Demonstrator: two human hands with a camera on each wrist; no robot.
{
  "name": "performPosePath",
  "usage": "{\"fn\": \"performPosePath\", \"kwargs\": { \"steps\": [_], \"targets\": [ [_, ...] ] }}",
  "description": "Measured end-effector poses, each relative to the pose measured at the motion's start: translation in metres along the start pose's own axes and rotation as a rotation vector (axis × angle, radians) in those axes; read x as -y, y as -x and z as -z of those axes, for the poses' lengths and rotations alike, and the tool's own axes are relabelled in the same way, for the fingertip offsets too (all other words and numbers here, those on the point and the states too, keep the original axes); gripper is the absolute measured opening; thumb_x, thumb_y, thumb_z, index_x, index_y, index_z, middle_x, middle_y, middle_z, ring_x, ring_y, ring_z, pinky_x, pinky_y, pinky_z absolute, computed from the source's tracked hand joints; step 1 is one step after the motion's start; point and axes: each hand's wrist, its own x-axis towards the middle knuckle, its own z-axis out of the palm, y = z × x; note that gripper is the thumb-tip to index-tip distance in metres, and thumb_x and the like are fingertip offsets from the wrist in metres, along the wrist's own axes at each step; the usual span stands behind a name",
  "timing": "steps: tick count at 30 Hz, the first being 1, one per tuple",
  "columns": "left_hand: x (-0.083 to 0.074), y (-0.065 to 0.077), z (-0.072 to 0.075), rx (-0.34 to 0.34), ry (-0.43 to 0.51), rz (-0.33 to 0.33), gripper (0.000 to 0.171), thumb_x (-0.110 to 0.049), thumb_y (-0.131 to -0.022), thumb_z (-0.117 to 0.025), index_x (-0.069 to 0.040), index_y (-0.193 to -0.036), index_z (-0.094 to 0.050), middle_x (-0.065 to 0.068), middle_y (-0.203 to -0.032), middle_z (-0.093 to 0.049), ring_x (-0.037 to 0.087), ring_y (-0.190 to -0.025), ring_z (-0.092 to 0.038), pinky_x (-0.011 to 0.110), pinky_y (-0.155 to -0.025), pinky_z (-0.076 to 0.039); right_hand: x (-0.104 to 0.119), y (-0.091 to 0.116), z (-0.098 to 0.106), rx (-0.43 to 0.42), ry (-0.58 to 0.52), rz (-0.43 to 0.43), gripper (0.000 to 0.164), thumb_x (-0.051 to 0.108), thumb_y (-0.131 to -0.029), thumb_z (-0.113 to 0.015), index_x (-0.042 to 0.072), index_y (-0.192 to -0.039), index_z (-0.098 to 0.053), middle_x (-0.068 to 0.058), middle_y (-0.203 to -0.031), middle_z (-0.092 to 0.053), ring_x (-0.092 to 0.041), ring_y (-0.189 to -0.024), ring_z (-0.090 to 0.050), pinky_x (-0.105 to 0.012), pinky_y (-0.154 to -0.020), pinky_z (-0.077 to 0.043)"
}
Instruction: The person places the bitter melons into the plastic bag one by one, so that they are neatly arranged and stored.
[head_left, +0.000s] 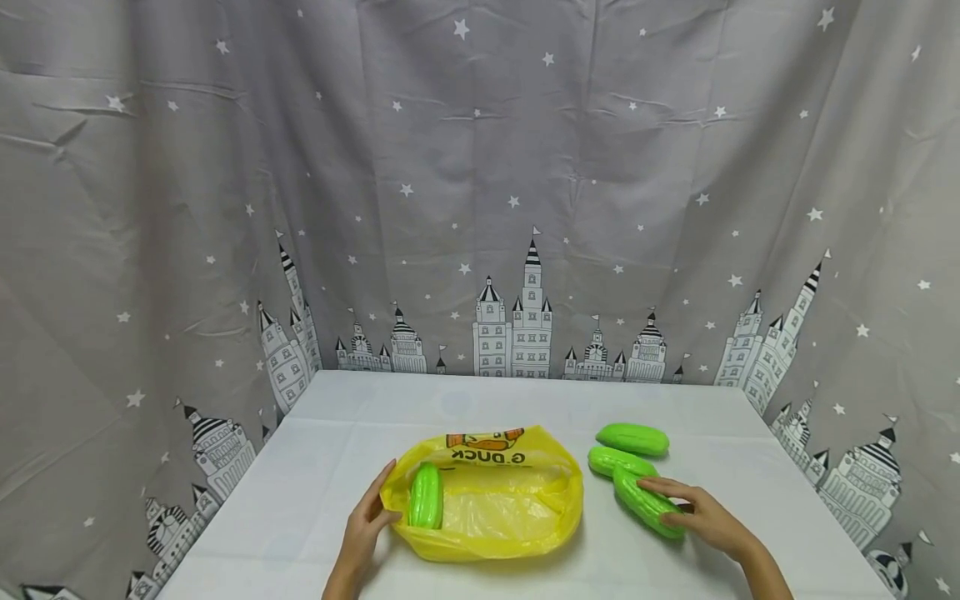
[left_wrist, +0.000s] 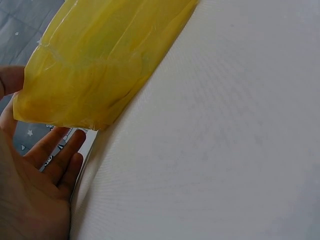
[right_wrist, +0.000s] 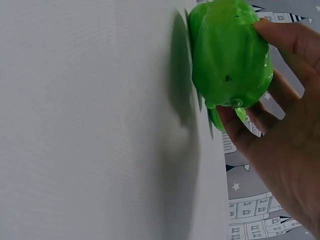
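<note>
A yellow plastic bag (head_left: 510, 517) with a duck print lies on the white table, its mouth spread wide. Inside its left end is one green toy cucumber (head_left: 427, 496). My left hand (head_left: 366, 521) holds the bag's left rim between thumb and index finger; in the left wrist view the other fingers extend below the bag. To the right of the bag, my right hand (head_left: 705, 521) grips a ridged toy cucumber (head_left: 637, 500), thumb and fingers on opposite sides. The right wrist view shows this cucumber (right_wrist: 230, 55) end-on, close to the tabletop.
Two more toy cucumbers (head_left: 632, 438) lie behind the gripped one, the nearer one (head_left: 618, 460) overlapped by it in the head view. A grey curtain (head_left: 480, 167) printed with stars and castles hangs around the back and sides of the table (head_left: 300, 500).
</note>
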Motion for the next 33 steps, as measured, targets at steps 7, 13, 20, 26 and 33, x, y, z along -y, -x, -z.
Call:
{"fn": "performPosePath", "kwargs": {
  "steps": [7,13,20,26,33],
  "targets": [
    [-0.001,-0.001,-0.001,0.001,0.008,0.01,0.065,0.004,-0.079,-0.056,-0.008,-0.141,-0.038,0.011,-0.145,-0.034,-0.016,-0.118,-0.03,0.005,-0.094,-0.024,0.006,-0.001,-0.003,-0.008,-0.113,0.019,0.046,0.011,-0.088,-0.057,0.001,-0.133,-0.049,-0.019,-0.137,-0.043,0.007,-0.121,-0.035,-0.021,-0.089,-0.044],
    [0.0,-0.002,0.0,0.003,0.018,0.0,0.066,0.005,-0.079,-0.056,-0.007,-0.141,-0.037,0.012,-0.145,-0.033,-0.015,-0.118,-0.031,0.005,-0.094,-0.024,0.016,-0.006,-0.005,-0.091,-0.153,-0.05,0.047,0.014,-0.089,-0.057,0.005,-0.135,-0.048,-0.016,-0.14,-0.041,0.009,-0.121,-0.035,-0.018,-0.092,-0.039],
    [0.002,0.0,0.0,-0.002,0.022,-0.015,0.066,0.006,-0.079,-0.056,-0.005,-0.141,-0.038,0.014,-0.145,-0.034,-0.015,-0.118,-0.031,0.005,-0.094,-0.025,0.027,-0.018,-0.008,-0.232,-0.215,-0.125,0.051,0.018,-0.089,-0.059,0.009,-0.137,-0.046,-0.011,-0.143,-0.038,0.01,-0.118,-0.036,-0.013,-0.092,-0.035],
    [0.0,0.001,0.0,0.005,0.02,-0.004,0.066,0.006,-0.079,-0.056,-0.006,-0.141,-0.038,0.013,-0.145,-0.034,-0.015,-0.118,-0.031,0.005,-0.094,-0.025,0.044,-0.035,-0.018,-0.285,-0.26,-0.106,0.054,0.018,-0.087,-0.061,0.009,-0.137,-0.045,-0.006,-0.143,-0.039,-0.001,-0.119,-0.038,-0.012,-0.092,-0.036],
    [-0.003,0.001,0.001,0.009,0.004,0.023,0.066,0.001,-0.08,-0.057,-0.009,-0.142,-0.037,0.009,-0.146,-0.033,-0.01,-0.12,-0.031,0.006,-0.094,-0.025,0.076,-0.058,-0.036,-0.259,-0.305,-0.022,0.054,0.016,-0.085,-0.063,0.011,-0.137,-0.047,-0.011,-0.144,-0.035,-0.007,-0.121,-0.04,-0.019,-0.093,-0.042]
  ]
}}
